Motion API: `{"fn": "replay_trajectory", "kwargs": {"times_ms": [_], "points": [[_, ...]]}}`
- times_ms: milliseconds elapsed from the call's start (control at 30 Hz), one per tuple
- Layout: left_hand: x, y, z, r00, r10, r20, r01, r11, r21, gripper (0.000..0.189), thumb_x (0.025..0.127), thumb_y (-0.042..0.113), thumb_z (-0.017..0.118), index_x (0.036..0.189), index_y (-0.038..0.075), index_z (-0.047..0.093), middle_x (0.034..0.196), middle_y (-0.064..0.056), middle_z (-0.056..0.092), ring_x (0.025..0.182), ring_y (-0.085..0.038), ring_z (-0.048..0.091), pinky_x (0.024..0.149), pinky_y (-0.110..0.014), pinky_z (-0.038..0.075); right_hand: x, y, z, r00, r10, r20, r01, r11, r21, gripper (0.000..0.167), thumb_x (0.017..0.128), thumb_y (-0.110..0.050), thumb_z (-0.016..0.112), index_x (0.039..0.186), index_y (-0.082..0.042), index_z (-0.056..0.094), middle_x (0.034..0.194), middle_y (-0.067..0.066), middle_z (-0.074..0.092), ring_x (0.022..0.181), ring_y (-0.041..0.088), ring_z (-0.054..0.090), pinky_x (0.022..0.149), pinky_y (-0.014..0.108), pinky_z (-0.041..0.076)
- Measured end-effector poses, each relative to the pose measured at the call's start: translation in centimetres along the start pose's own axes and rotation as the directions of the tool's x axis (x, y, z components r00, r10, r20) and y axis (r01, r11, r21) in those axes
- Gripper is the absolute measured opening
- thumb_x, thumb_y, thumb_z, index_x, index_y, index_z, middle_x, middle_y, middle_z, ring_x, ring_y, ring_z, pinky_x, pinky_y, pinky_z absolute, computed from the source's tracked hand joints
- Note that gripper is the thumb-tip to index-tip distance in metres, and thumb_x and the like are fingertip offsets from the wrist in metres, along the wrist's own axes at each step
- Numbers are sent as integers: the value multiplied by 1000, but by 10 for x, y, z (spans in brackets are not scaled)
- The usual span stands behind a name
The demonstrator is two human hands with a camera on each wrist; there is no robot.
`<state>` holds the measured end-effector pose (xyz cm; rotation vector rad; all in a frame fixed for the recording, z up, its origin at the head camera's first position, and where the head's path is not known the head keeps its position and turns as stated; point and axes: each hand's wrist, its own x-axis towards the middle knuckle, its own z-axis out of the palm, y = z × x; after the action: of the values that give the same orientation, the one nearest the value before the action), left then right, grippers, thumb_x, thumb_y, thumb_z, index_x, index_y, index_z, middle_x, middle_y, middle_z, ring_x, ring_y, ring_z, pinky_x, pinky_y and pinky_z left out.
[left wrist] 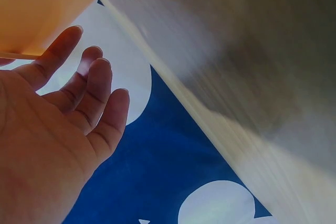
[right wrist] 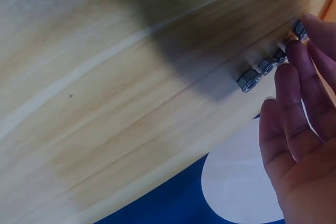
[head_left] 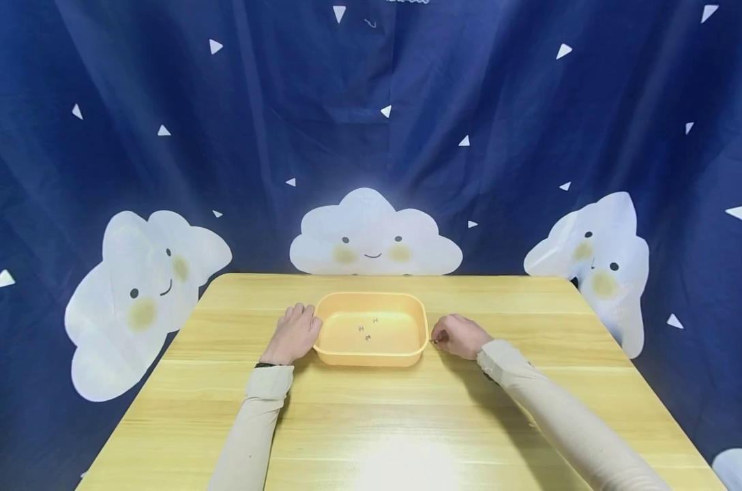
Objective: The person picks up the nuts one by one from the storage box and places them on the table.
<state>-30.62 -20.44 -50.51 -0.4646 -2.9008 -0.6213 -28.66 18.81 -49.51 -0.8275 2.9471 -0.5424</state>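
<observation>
Pinching a shiny metal nut (right wrist: 300, 30), partly hidden by fingertips, the right hand (head_left: 461, 336) sits opposite the left hand (head_left: 294, 335), which grips the pale orange tray (head_left: 371, 359) between them, thumb mostly cropped in its wrist view.

Your tray (head_left: 371, 360) is plain pale orange; the nuts (right wrist: 249, 80) are silvery grey; your table (head_left: 346, 409) is yellow with streaky wood grain; your sleeves (head_left: 268, 384) are cream; the curtain (head_left: 322, 75) is deep blue, patterned with white triangles (head_left: 564, 51) and white, yellow-cheeked clouds (head_left: 371, 217).

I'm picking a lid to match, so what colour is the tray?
The tray is plain light orange; the head view shows it best.
</observation>
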Motion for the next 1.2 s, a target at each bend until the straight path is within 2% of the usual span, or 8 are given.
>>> {"fn": "replay_trajectory", "kwargs": {"times_ms": [200, 433, 600, 833, 1000, 1200], "points": [[-1, 0, -1, 1000, -4, 3, 4, 1000, -3, 26, 106, 20, 38, 87, 9, 53, 92, -12, 48, 84, -30, 41, 72, -38, 35, 0, -1, -4, 1000, -3, 2, 3, 1000, 18, 10, 85, -3, 80, 91, -12, 79, 88, -1, 77, 81, 7, 67, 76, 31, 57], [1, 1, -2, 1000, -1, 7, 1, 1000, -5, 26, 106, 20, 38, 86, 10, 51, 90, -12, 47, 83, -29, 40, 71, -37, 33, -2, 0, -18, 998, 34, -48, -30, 997, 77, 16, 83, 5, 75, 94, -6, 78, 92, 6, 77, 83, 16, 69, 80, 37, 58], [1, 0, -1, 1000, -2, 5, 2, 1000, 1, 27, 106, 21, 36, 87, 9, 52, 92, -12, 48, 85, -30, 42, 73, -38, 35, -2, 2, -26, 997, 43, -69, -39, 997, 64, 16, 84, 3, 73, 98, -3, 78, 95, 8, 77, 84, 15, 68, 82, 37, 58], [-1, 0, -1, 1000, 4, -3, -4, 1000, -3, 28, 105, 21, 36, 85, 9, 52, 91, -12, 48, 84, -31, 41, 72, -40, 35, 1, 2, -38, 994, 14, -108, -9, 999, 46, 8, 88, -1, 72, 94, -2, 78, 89, 4, 75, 81, 13, 65, 79, 37, 56], [-1, 0, -1, 1000, 3, -11, -3, 1000, -10, 27, 105, 21, 37, 85, 10, 52, 92, -12, 48, 87, -31, 40, 75, -41, 34, 7, -3, -46, 991, 10, -130, -6, 1000, 26, 8, 91, -2, 70, 92, -4, 77, 89, 3, 74, 81, 12, 64, 79, 36, 56], [0, -1, -2, 1000, -10, 8, 10, 1000, 4, 27, 106, 21, 37, 85, 11, 51, 94, -11, 45, 91, -31, 37, 77, -39, 31, 16, -13, -51, 988, -2, -153, 3, 1000, 7, 8, 93, -5, 69, 94, -5, 77, 93, 5, 75, 84, 15, 66, 82, 38, 57]]}}
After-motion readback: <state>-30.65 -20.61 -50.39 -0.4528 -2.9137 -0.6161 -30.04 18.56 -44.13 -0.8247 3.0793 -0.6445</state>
